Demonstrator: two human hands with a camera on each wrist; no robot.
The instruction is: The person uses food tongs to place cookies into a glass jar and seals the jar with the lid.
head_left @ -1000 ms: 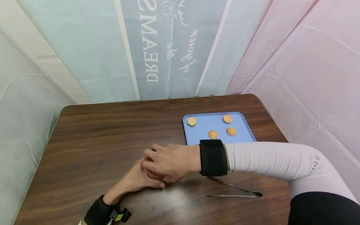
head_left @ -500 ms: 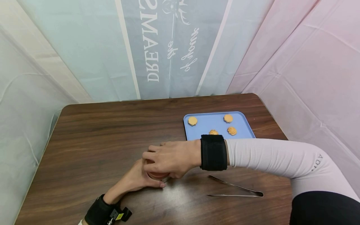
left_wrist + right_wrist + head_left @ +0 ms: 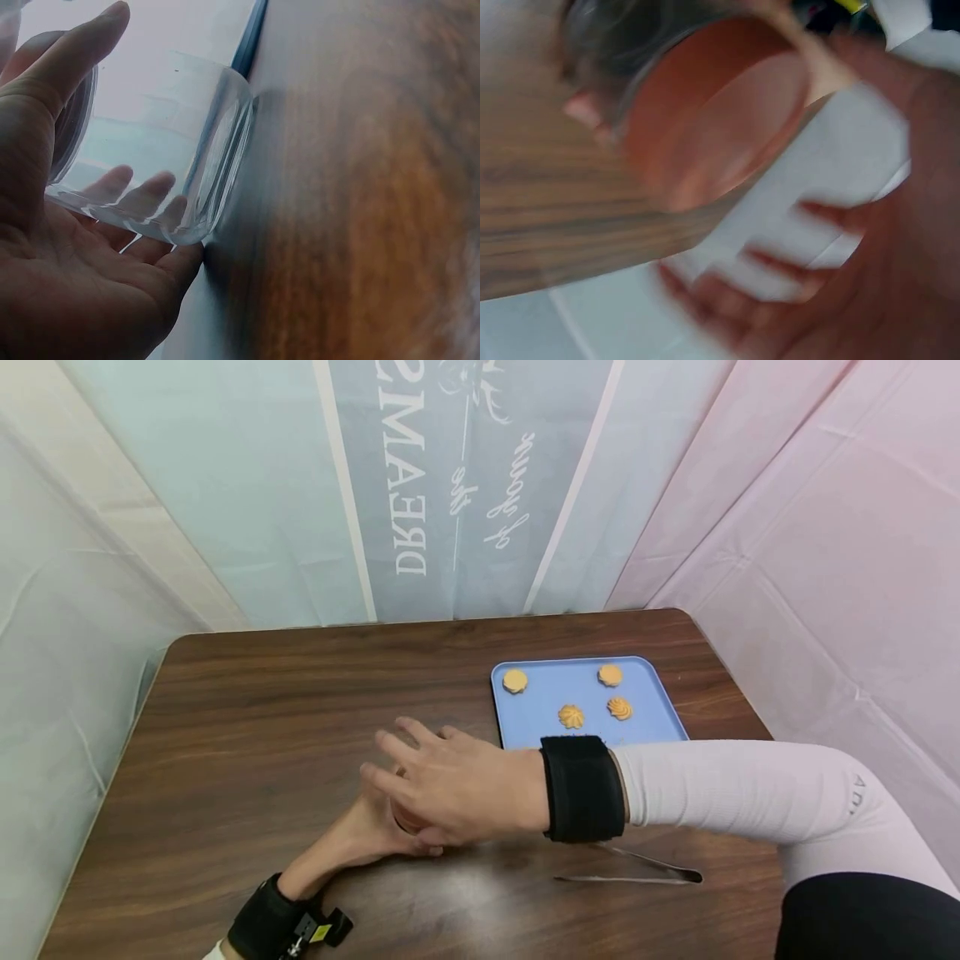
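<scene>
A clear jar (image 3: 154, 142) stands on the table, with nothing visible inside it in the left wrist view. My left hand (image 3: 367, 831) holds it, thumb and fingers curled around its side. On top sits a reddish-brown lid (image 3: 720, 112), blurred in the right wrist view. My right hand (image 3: 472, 785) hovers over the lid with its fingers spread and apart from it; in the head view it hides most of the jar.
Metal tongs (image 3: 660, 871) lie right of the jar, partly under the right wrist. Behind the right arm, a blue tray (image 3: 532, 727) carries several cookies (image 3: 571, 717). Curtains (image 3: 285, 527) hang beyond the brown table (image 3: 255, 727).
My right hand, earlier curled over the lid, has loosened and spread its fingers. Its wrist shifted a little right, then toward the near side. My left hand keeps its place on the jar.
</scene>
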